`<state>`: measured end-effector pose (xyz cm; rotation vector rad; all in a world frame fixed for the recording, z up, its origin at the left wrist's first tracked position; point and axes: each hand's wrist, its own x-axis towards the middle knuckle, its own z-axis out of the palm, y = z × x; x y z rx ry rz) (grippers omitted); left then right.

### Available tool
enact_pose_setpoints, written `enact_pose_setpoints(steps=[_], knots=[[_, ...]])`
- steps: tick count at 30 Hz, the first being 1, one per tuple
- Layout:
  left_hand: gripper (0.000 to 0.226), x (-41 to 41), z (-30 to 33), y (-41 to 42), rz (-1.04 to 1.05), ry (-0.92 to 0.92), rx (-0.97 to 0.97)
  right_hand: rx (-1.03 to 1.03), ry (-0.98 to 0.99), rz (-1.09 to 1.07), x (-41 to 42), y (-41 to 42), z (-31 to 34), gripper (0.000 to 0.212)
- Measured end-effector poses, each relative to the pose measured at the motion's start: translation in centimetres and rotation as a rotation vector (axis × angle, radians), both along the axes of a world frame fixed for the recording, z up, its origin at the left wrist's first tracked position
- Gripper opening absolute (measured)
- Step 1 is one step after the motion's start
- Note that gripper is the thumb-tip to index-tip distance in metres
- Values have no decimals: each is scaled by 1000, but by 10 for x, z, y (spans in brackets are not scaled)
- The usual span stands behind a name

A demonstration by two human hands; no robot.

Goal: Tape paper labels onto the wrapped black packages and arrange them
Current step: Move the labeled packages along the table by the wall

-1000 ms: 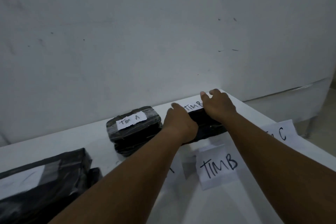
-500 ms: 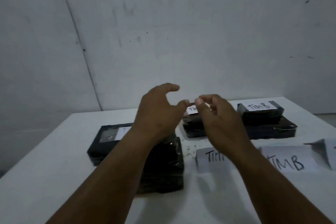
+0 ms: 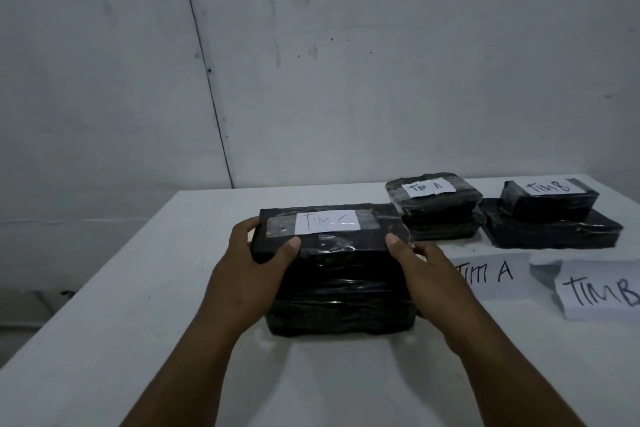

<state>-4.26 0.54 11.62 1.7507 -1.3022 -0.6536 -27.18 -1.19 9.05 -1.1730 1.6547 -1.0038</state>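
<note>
L hand (image 3: 258, 267) & R hand (image 3: 420, 265) clamped on opposite ends of TIM C pkg (image 3: 332, 246) atop black stack (image 3: 341, 298) on table (image 3: 104, 322), prob. for squaring up or shifting beside TIM A pile (image 3: 434, 208).

Worktop (image 3: 104, 340): white, set against a pale wall. Directly on it: large black wrapped package (image 3: 341, 302), near centre; two flatter black packages (image 3: 446, 227) (image 3: 554, 234) far right, apparently each under a smaller one; paper sheets "TIM A" (image 3: 491, 274) and "TIM B" (image 3: 601, 293), near right.
</note>
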Motion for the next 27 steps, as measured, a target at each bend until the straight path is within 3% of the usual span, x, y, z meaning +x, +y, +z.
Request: enact_pose_setpoints(steps=[3,7,10,12,18,22,27], knots=[[65,4,-11,0,-3,154,44,47,-43,-15,4,1,0,76],[60,3,-15,5,-25,403,132,91,-125,-33,12,4,5,55],[49,0,-15,6,-7,493,108,89,-133,-52,21,8,7,81],[42,-1,-13,7,4,516,105,84,-151,-73,26,10,8,95],[32,2,-11,12,51,502,48,26,-232,-80,33,20,11,91],[23,-2,6,16,37,524,-53,-94,-302,-87,29,26,22,59],[25,-16,32,24,12,547,-153,-238,-354,-109,14,30,39,53]])
